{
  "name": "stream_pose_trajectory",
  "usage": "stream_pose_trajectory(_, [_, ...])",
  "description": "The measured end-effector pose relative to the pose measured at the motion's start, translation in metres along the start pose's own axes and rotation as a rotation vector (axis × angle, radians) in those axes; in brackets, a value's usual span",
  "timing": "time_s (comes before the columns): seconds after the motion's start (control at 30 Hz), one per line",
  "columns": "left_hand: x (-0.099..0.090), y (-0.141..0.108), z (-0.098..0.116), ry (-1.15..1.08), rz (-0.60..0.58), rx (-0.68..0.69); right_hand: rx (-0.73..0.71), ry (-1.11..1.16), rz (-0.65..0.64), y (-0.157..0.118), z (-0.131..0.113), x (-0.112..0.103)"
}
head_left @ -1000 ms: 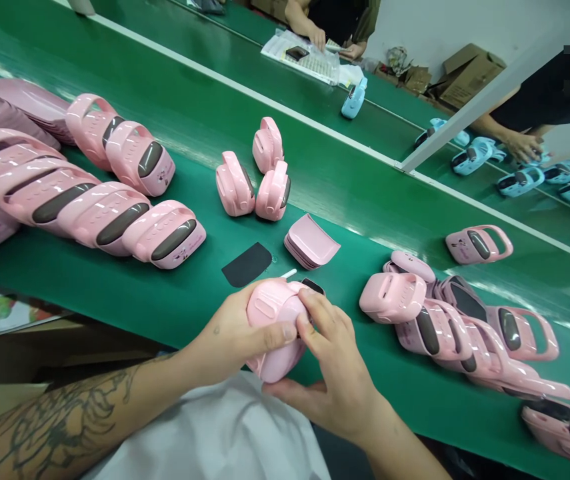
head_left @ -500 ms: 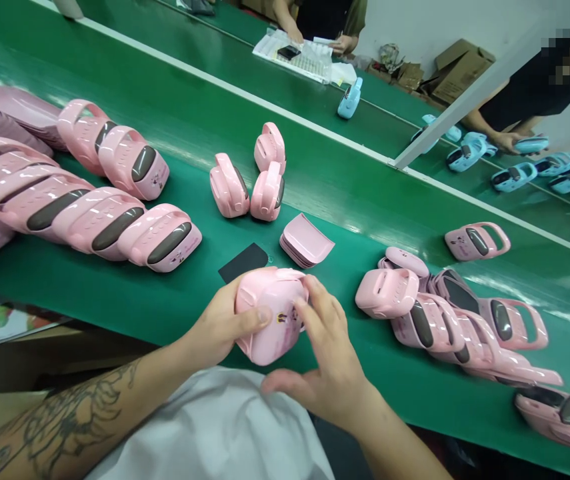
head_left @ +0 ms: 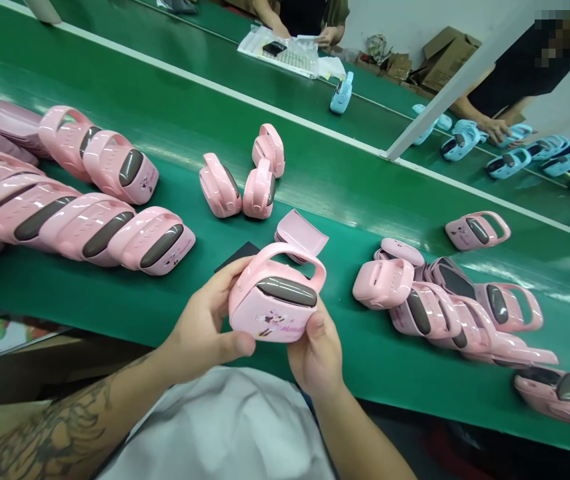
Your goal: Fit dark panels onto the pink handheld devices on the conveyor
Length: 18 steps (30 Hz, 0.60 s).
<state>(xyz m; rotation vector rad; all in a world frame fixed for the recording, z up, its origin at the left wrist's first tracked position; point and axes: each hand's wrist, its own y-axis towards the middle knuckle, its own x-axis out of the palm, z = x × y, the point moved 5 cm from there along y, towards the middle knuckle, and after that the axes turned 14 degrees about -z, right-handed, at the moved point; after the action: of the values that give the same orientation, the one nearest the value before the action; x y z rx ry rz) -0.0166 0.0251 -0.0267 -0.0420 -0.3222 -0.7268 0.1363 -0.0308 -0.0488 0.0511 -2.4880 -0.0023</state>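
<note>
Between my two hands, above the table's near edge, I hold a pink plastic case with a carry handle. It has a dark glossy window and a printed cartoon figure on the side facing me; the handle arches at the top. My left hand grips its left side, thumb near the lower front corner. On the right side my right hand is closed round the lower corner, thumb on the front. Just behind the case lie a small stack of curved pink panels and a dark flat sheet, partly hidden.
Several like pink cases stand in rows at left, others at right, and three behind the panels. A white rail crosses the green table. Beyond it, co-workers' hands handle blue cases.
The case has turned so its handle and dark window show, its printed side facing me. My right hand has moved from over its front to a grip on its lower right corner.
</note>
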Motion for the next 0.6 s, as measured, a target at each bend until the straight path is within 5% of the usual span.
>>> stream_pose_trajectory(0.37, [0.008, -0.004, 0.018, 0.055, -0.005, -0.035, 0.115, 0.005, -0.077, -0.005, -0.01, -0.004])
stream_pose_trajectory(0.6, [0.007, -0.008, 0.011, -0.003, -0.009, -0.027, 0.139, -0.029, -0.061, -0.01, -0.017, -0.01])
